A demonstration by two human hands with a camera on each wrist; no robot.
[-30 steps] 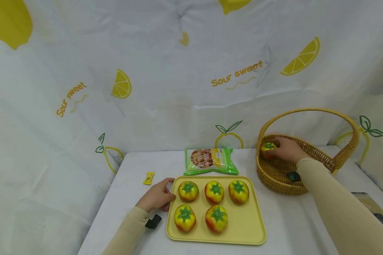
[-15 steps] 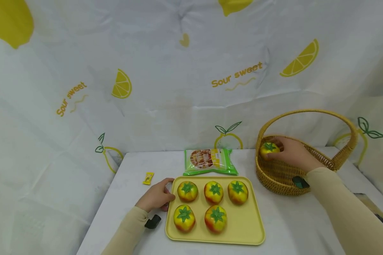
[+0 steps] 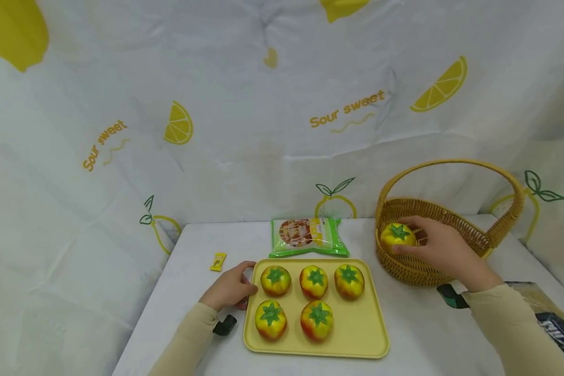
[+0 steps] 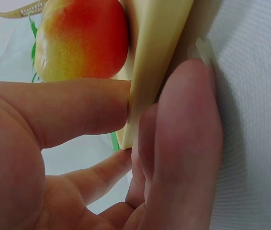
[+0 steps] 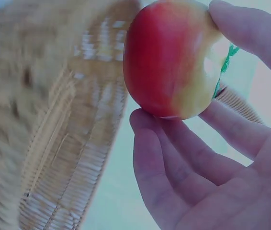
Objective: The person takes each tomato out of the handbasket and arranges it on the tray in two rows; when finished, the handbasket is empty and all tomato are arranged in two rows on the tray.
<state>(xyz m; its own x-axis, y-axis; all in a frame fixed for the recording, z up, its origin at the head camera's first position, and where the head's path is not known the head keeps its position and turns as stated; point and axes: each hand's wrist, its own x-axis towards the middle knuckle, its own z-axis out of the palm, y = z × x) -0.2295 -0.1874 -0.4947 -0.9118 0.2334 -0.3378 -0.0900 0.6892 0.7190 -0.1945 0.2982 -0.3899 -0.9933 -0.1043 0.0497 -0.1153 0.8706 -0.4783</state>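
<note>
With fingers and thumb, my right hand [image 3: 444,249] holds a yellow-red fruit with a green star-shaped leafy top [image 3: 397,238]. In the head view they are over the left part of the wicker basket [image 3: 418,274]. The right wrist view shows the fruit's red side [image 5: 166,60] between the fingertips, apart from the wicker. My left hand [image 3: 230,287] pinches the left rim of the yellow tray [image 3: 357,334]. Its fingers stand on both sides of that rim [image 4: 147,62] in the left wrist view. On the tray sit several similar fruits [image 3: 317,319], leafy tops up.
A green-edged food packet [image 3: 307,237] lies behind the tray. One small yellow wrapped sweet [image 3: 218,261] is at the back left of the white table. At the right edge lies a dark-and-brown package [image 3: 550,313]. The basket's tall handle [image 3: 451,162] arches over it.
My right hand has moved from the basket's back left toward me, bringing the fruit up and slightly right. The left hand has stayed at the tray's rim.
</note>
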